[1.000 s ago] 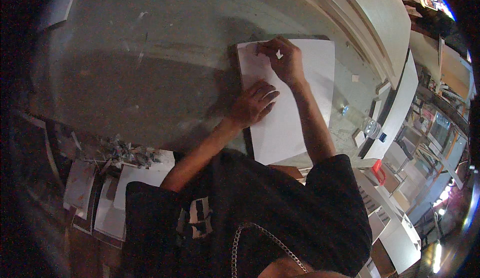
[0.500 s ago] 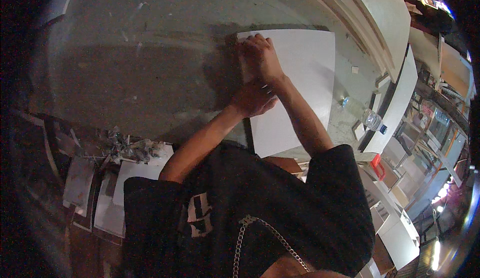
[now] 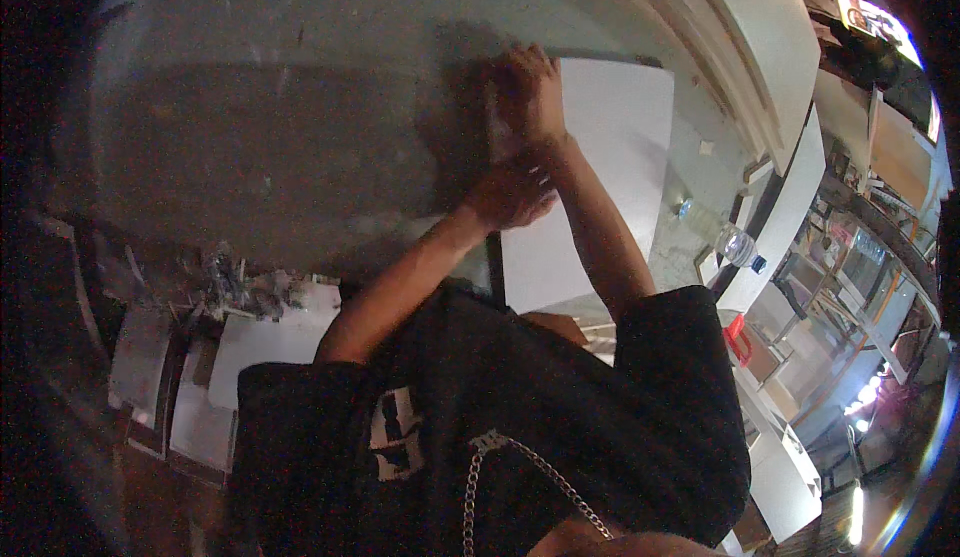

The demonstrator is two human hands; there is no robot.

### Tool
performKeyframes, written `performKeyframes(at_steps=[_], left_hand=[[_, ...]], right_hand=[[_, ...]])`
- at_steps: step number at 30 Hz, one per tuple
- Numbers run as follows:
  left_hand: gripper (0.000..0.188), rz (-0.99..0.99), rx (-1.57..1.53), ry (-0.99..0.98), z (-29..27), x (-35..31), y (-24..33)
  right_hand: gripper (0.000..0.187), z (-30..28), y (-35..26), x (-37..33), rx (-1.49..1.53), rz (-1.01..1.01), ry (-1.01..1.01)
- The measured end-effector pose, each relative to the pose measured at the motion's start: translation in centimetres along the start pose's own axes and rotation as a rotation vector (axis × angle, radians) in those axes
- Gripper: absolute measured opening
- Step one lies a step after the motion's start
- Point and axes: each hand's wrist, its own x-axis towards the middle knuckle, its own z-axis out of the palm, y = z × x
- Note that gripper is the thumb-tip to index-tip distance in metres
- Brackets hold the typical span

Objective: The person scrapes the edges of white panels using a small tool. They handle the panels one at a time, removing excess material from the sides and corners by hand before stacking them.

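Observation:
A white rectangular board (image 3: 610,177) lies on the grey-green work surface, its dark left edge running beneath my hands. My left hand (image 3: 510,194) is closed around that edge partway along, with bent fingertips resting over the white face. Farther away, near the board's far left corner, my right hand (image 3: 528,97) is closed with its fingers bent over the edge. Shadow and blur hide what, if anything, sits under its palm. The right wrist crosses just above the left hand.
A clear bottle with a blue cap (image 3: 738,247) lies to the right, near long pale panels (image 3: 765,47). A red handle-like piece (image 3: 737,340) sits lower right. Tangled scraps (image 3: 240,287) and white panels (image 3: 265,357) are at the lower left.
My right hand has slid farther away along the board's left edge, toward and slightly past its far corner. My left hand stays at nearly the same spot. The view has shifted slightly.

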Motion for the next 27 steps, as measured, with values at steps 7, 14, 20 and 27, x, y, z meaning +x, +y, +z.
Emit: performKeyframes(at_steps=[7, 14, 20, 27], left_hand=[[0.040, -0.094, -0.048, -0.104, -0.9, 0.0, 0.8], [0.032, -0.056, -0.086, -0.045, 1.3, -1.5, 0.4], [0.039, -0.059, -0.124, 0.001, 1.8, -1.5, 0.3], [0.047, -0.113, -0.182, -0.117, 1.3, -0.7, 0.7]], right_hand=[[0.019, -0.1, -0.9, -1.2, -0.007, -0.104, 0.199], [0.030, 0.8, 0.2, -1.9, 0.017, 0.030, 0.004], [0.015, 0.4, -1.3, 0.3, 0.039, -0.031, 0.177], [0.016, 1.7, 0.3, -0.1, -0.058, -0.043, 0.176]])
